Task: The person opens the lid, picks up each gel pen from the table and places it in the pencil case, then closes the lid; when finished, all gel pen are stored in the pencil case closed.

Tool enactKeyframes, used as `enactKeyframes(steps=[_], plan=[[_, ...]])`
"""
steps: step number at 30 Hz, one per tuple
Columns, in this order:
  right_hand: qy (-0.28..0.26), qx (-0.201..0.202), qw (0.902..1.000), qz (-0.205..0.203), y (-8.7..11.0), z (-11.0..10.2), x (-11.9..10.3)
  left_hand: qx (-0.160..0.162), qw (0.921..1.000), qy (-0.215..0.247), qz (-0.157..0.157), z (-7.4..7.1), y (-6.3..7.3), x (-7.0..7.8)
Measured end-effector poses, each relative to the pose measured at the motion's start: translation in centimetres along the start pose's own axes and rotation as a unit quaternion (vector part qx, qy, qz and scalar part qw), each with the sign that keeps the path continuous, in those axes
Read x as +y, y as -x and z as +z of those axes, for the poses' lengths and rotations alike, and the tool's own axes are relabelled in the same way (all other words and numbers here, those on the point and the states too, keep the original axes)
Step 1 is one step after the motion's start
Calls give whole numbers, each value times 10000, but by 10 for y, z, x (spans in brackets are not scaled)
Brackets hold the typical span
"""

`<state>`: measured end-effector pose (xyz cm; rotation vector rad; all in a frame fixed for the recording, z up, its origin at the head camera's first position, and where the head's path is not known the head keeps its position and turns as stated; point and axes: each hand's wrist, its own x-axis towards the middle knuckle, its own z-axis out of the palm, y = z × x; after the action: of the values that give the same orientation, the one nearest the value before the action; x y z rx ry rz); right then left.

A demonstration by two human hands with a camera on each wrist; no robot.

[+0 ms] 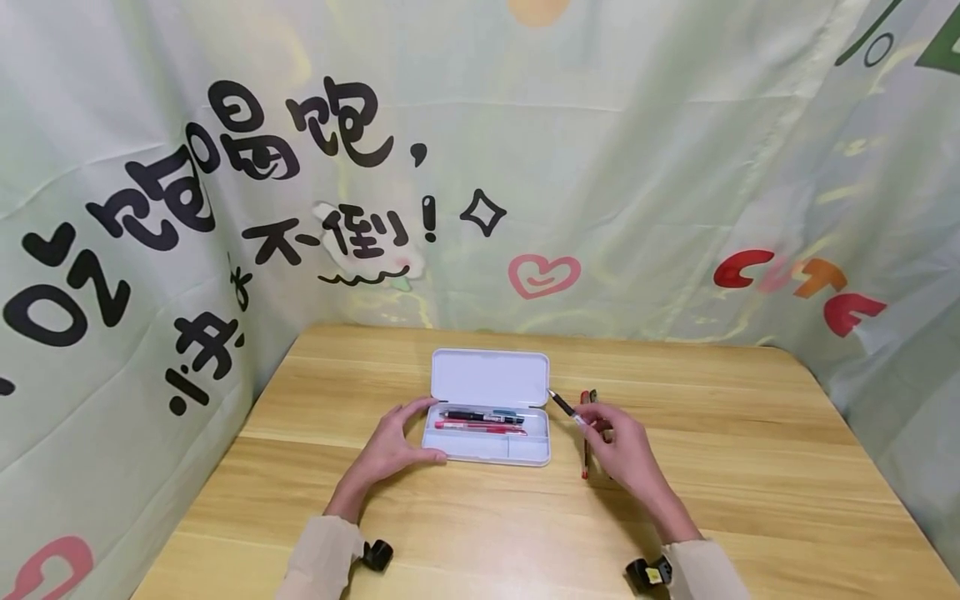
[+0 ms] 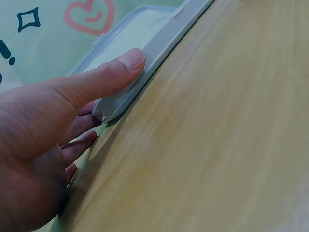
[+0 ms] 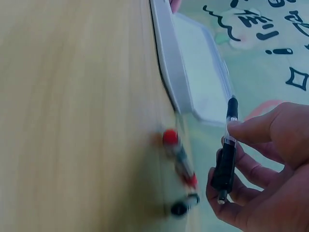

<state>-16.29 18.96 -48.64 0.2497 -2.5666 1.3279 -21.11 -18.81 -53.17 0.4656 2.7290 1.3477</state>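
Round an open pale-lilac plastic case (image 1: 491, 377), left fingers (image 1: 412, 407) clasp, prolly for steadiness; right fingers (image 1: 600, 411) pinch a black-and-clear pen (image 3: 226, 159).

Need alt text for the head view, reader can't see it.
A right hand holds a black pen beside an open, pale pencil case, whose left side the left hand grips. Pens lie inside the case; more pens lie on the wooden table by the right hand.

Wooden table (image 1: 750, 433): pencil case (image 1: 489, 379), pens (image 1: 585, 458)
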Motion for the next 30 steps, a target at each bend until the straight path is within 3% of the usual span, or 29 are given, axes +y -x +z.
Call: enactKeyframes(steps=[8, 20, 30], plan=[[-130, -96, 9998, 92, -13, 25, -19, 6, 10000, 26, 23, 0, -2, -1], [-164, -339, 9989, -296, -34, 62, -34, 33, 10000, 31, 6, 0, 0, 1], [177, -427, 9970, -615, -45, 92, -38, -21, 10000, 87, -33, 0, -1, 1]])
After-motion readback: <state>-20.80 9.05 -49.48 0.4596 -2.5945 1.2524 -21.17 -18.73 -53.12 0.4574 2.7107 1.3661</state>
